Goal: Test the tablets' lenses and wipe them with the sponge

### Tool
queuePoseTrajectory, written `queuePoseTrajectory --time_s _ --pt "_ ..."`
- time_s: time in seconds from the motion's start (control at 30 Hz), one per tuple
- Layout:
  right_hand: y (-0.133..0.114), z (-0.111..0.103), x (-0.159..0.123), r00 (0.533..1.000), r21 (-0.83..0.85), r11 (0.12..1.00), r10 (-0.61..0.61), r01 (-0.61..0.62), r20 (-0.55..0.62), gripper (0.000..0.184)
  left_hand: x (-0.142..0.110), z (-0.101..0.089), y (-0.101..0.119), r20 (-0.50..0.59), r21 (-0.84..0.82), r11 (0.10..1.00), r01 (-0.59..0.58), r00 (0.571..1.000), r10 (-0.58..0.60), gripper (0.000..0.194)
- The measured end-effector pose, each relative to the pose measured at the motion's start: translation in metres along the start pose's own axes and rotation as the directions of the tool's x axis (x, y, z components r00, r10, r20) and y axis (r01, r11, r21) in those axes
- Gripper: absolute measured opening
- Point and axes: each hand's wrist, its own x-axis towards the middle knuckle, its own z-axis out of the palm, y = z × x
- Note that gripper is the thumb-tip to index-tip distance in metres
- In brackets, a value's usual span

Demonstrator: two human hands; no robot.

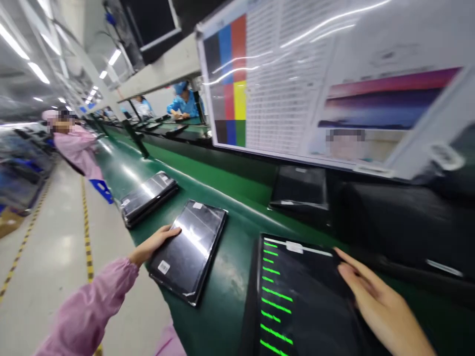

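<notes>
My left hand (156, 243) is at the left edge of a black tablet (187, 269) wrapped in clear film with white labels. The thumb rests on its face and the other fingers are hidden beneath the edge. It looks thick, perhaps more than one tablet stacked. On the right, a switched-on tablet (311, 296) displays rows of green lines and a white bar at its top. My right hand (378, 296) grips its upper right edge, fingers partly out of sight behind it.
Another stack of tablets (148, 198) lies farther left on the green bench (222, 291). A tablet (299, 188) leans behind, below a sheet board (278, 84). A person in pink (76, 143) stands down the line; a person in blue (185, 104) sits across.
</notes>
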Motion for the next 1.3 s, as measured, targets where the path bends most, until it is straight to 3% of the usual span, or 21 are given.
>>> queuePoseTrajectory --time_s 0.13,0.23,0.33,0.43,0.53,0.67,0.97,1.13,1.3 --pt "-0.008 0.005 -0.018 0.99 0.185 0.973 0.124 -0.135 0.068 0.083 0.005 0.006 0.006 -0.083 0.128 0.972 -0.195 0.975 0.207 0.071" --pt "-0.007 0.006 -0.029 0.987 0.28 0.947 0.142 -0.159 0.08 0.078 0.014 0.013 0.022 0.004 0.356 0.845 -0.398 0.905 0.425 0.052" --pt "-0.006 0.002 -0.036 0.988 0.272 0.95 0.142 -0.153 0.06 0.071 0.024 0.043 0.036 0.145 0.506 0.671 -0.543 0.82 0.554 0.044" --pt "-0.008 -0.002 -0.038 0.984 0.265 0.948 0.164 -0.176 0.067 0.068 0.034 0.081 0.046 0.191 0.524 0.598 -0.606 0.768 0.612 0.043" --pt "-0.01 -0.004 -0.038 0.974 0.305 0.925 0.202 -0.224 0.104 0.068 0.044 0.108 0.056 0.22 0.532 0.559 -0.636 0.741 0.634 0.043" --pt "-0.009 -0.004 -0.038 0.975 0.325 0.92 0.2 -0.22 0.094 0.066 0.051 0.123 0.063 0.215 0.58 0.507 -0.638 0.72 0.66 0.043" --pt "-0.01 -0.006 -0.041 0.981 0.338 0.924 0.14 -0.177 0.132 0.058 0.059 0.143 0.068 0.23 0.708 0.347 -0.615 0.665 0.711 0.05" --pt "-0.008 -0.007 -0.042 0.976 0.409 0.891 0.141 -0.198 0.165 0.058 0.06 0.147 0.07 0.246 0.774 0.273 -0.572 0.668 0.703 0.054" --pt "-0.004 -0.006 -0.043 0.977 0.438 0.878 0.128 -0.192 0.172 0.054 0.068 0.145 0.069 0.344 0.804 0.138 -0.579 0.642 0.685 0.058"
